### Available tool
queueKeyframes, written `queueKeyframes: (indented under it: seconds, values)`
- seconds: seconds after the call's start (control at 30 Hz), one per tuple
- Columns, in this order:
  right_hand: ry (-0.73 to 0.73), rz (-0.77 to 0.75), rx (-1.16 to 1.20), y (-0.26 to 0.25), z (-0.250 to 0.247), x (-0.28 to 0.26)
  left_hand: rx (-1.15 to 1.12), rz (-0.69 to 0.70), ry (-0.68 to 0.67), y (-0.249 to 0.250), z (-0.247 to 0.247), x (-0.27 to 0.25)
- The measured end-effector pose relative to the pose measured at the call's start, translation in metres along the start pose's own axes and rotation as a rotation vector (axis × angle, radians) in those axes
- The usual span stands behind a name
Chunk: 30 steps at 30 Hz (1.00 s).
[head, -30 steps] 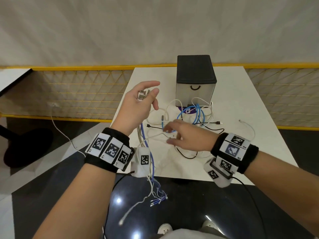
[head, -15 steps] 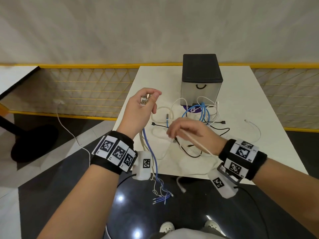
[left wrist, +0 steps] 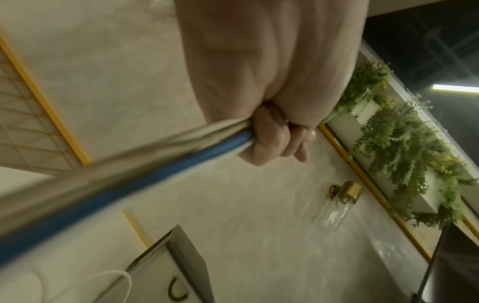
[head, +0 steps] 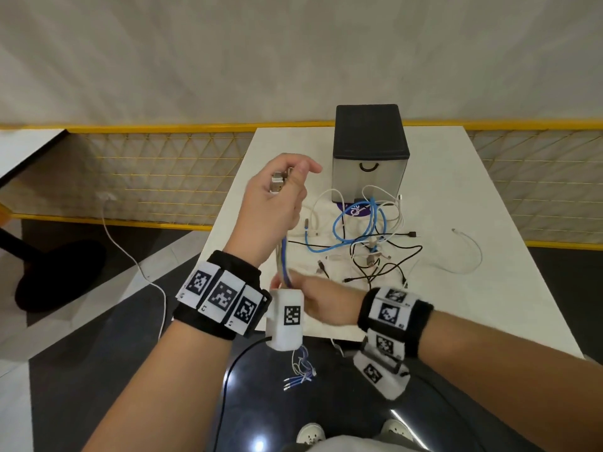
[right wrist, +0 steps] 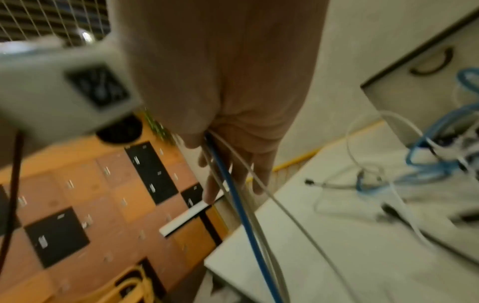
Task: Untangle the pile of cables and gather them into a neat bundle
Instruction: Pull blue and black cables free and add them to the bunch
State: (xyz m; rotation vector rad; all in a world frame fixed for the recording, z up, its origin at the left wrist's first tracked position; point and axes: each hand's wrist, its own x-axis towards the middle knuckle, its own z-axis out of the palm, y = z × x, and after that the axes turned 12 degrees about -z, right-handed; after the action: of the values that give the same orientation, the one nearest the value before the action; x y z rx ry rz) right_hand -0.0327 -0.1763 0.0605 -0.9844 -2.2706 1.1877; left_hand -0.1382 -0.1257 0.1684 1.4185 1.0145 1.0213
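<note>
Since half a second ago my right hand (head: 321,300) has left the tangle and come back toward the near left, under my left wrist, where it now meets the hanging strands. My left hand (head: 274,207) has stayed raised over the worktop's (head: 489,305) left edge.

From the head view, the left hand's grip is closed round a bunch of plug ends (head: 279,184), and the gathered cables (head: 284,262), one blue among pale ones, drop from it past the wrist. Their loose ends (head: 300,375) dangle below the worktop's near edge. The right hand reaches across to those strands just below the left hand; its fingers are partly hidden by the left wrist camera. The remaining pile of cables (head: 362,243), blue, white and black, lies tangled on the worktop in front of a small drawer box (head: 370,151). One white cable (head: 466,252) lies apart to the right.

From the left wrist view, the fingers (left wrist: 269,139) are curled tight on the blue and pale strands (left wrist: 160,174).

From the right wrist view, the picture is blurred; the strands (right wrist: 233,188) run through the right hand (right wrist: 220,82) between thumb and fingers, which lie fairly straight. I cannot tell how firmly that grip holds.
</note>
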Motion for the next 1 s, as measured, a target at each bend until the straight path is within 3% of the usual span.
queueKeyframes:
  seconds: [0.13, 0.23, 0.4, 0.5, 0.63, 0.8, 1.0]
  values:
    - [-0.222, 0.132, -0.118, 0.042, 0.033, -0.016, -0.154, 0.004, 0.118, 0.007, -0.015, 0.005]
    - [-0.388, 0.261, -0.210, 0.059, 0.018, -0.021, -0.175, -0.056, 0.191, 0.004, -0.027, 0.009]
    - [-0.050, 0.297, -0.269, 0.080, -0.030, 0.012, -0.109, -0.214, 0.275, -0.029, -0.028, 0.019]
    - [0.049, 0.311, -0.337, 0.091, -0.044, 0.038, -0.070, -0.274, 0.323, -0.046, -0.021, 0.025]
    - [-0.012, 0.345, -0.377, 0.113, -0.045, 0.071, -0.059, -0.313, 0.374, -0.057, -0.020, 0.033]
    - [-0.261, 0.450, -0.596, 0.131, -0.032, 0.089, -0.110, -0.323, 0.414, -0.061, -0.027, 0.034]
    - [-0.152, 0.398, -0.509, 0.138, -0.035, 0.085, -0.214, -0.362, 0.515, -0.070, -0.045, 0.026]
